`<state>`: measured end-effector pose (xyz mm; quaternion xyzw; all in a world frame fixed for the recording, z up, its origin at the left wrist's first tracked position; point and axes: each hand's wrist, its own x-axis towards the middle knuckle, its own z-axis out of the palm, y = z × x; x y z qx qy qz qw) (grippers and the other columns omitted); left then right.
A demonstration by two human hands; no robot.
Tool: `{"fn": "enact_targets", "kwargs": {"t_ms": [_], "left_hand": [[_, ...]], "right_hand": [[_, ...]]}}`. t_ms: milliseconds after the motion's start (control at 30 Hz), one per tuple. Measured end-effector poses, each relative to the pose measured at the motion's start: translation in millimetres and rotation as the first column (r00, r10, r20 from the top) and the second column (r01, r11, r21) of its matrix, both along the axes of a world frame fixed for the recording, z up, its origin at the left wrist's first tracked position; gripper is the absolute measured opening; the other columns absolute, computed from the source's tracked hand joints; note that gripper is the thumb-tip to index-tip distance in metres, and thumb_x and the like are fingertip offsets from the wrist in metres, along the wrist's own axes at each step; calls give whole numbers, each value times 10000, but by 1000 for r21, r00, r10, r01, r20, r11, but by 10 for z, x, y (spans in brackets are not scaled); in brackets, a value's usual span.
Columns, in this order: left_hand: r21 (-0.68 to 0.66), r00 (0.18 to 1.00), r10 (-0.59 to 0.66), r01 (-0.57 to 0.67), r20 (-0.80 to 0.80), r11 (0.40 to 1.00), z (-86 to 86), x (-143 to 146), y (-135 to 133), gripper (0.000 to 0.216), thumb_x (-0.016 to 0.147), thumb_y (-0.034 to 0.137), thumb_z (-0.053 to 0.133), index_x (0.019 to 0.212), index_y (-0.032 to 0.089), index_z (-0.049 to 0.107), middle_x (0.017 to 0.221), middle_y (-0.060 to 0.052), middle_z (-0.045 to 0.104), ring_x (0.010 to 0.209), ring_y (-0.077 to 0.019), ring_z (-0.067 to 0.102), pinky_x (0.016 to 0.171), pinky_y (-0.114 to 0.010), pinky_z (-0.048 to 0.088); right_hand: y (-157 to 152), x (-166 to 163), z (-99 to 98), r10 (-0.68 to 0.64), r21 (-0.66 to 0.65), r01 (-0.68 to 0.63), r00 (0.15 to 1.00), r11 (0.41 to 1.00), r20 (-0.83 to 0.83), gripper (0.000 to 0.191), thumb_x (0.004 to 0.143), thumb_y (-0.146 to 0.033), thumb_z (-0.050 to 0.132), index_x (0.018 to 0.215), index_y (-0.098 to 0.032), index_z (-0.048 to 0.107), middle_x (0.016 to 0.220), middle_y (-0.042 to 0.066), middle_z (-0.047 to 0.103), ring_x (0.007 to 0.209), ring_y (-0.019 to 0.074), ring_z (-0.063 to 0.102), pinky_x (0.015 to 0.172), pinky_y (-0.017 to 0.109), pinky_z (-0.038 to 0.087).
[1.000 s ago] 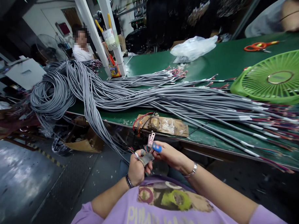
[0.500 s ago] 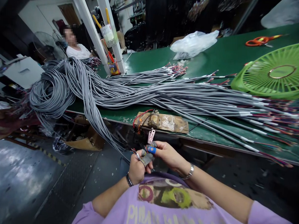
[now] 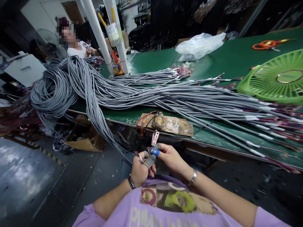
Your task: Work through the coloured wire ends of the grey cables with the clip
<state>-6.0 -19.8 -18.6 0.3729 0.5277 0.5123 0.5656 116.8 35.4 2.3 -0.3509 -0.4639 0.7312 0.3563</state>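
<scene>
I face a green-topped table [image 3: 239, 55] with two white posts [image 3: 96, 30] rising near a pale wall [image 3: 42, 15] that bears a brown panel [image 3: 72, 12], while light gleams on the grey floor [image 3: 13, 178] to my left.

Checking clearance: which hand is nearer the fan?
Right. The right hand is below and left of the fan in view; the left hand is farther left and slightly lower.
</scene>
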Motion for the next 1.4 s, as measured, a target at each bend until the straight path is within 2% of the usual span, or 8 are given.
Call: {"fn": "enact_targets", "kwargs": {"t_ms": [233, 433, 567, 700, 867, 1067, 1200, 1400], "left_hand": [[13, 998, 65, -65, 27, 998, -6, 27, 0, 359, 793, 482, 596, 674, 148, 542, 498, -1, 628, 312, -72, 508, 302, -152, 252], [21, 990, 127, -128, 60, 992, -41, 50, 4, 352, 799, 479, 590, 680, 153, 535, 483, 9, 618, 285, -65, 476, 289, -152, 237], [19, 984, 156, -158, 83, 987, -46, 37, 3, 345, 783, 478, 610, 684, 156, 534, 453, 23, 596, 278, -64, 467, 278, -144, 227], [4, 968, 183, -187, 171, 982, 3, 11, -9, 332, 755, 475, 639, 721, 153, 564, 440, 29, 587, 264, -60, 442, 268, -140, 239], [-11, 963, 134, -135, 232, 991, 116, 55, 5, 324, 740, 459, 658, 712, 144, 588, 431, 25, 579, 258, -56, 426, 264, -139, 247], [-37, 962, 120, -114, 247, 993, 165, 134, 83, 341, 717, 475, 666, 697, 146, 578, 439, 25, 574, 260, -58, 430, 262, -146, 238], [-64, 965, 120, -108, 234, 992, 140, 135, 104, 334, 705, 464, 670, 686, 148, 563, 438, 24, 575, 259, -61, 429, 262, -150, 234], [-81, 976, 102, -88, 193, 993, 110, 142, 108, 344, 703, 473, 668, 684, 149, 554, 436, 19, 584, 261, -58, 428, 264, -148, 223]], "right_hand": [[-82, -60, -2, 65, -55, -71, 992, 996, -110, 343, 747, -499, 635, 709, -191, 490, 405, -56, 510, 348, 125, 504, 426, 249, 360], [-39, -43, -62, -50, -28, 50, 999, 998, -2, 327, 684, -434, 726, 678, -159, 548, 492, -33, 540, 418, 94, 483, 451, 235, 337], [-4, 23, -103, 59, -72, -64, 996, 995, -73, 313, 718, -442, 694, 725, -154, 572, 518, -22, 549, 463, 103, 493, 484, 244, 365], [78, 154, -163, -1, -186, -21, 993, 982, -120, 301, 678, -416, 738, 726, -147, 612, 666, 2, 595, 561, 89, 507, 561, 236, 433], [240, 144, -128, -70, -382, 2, 984, 924, -166, 415, 735, -566, 624, 767, -152, 643, 724, 34, 613, 588, 102, 535, 538, 224, 467], [346, -18, 4, -80, -314, 7, 972, 949, -220, 395, 666, -536, 714, 697, -153, 622, 590, -13, 543, 538, 83, 473, 497, 195, 421], [336, -35, -31, -93, -322, -15, 944, 946, -315, 378, 648, -510, 740, 683, -150, 634, 607, -11, 555, 563, 88, 475, 522, 211, 406], [321, -62, -67, -144, -313, 49, 946, 949, -289, 355, 652, -489, 743, 660, -150, 637, 627, 0, 574, 575, 100, 480, 559, 232, 403]]}}
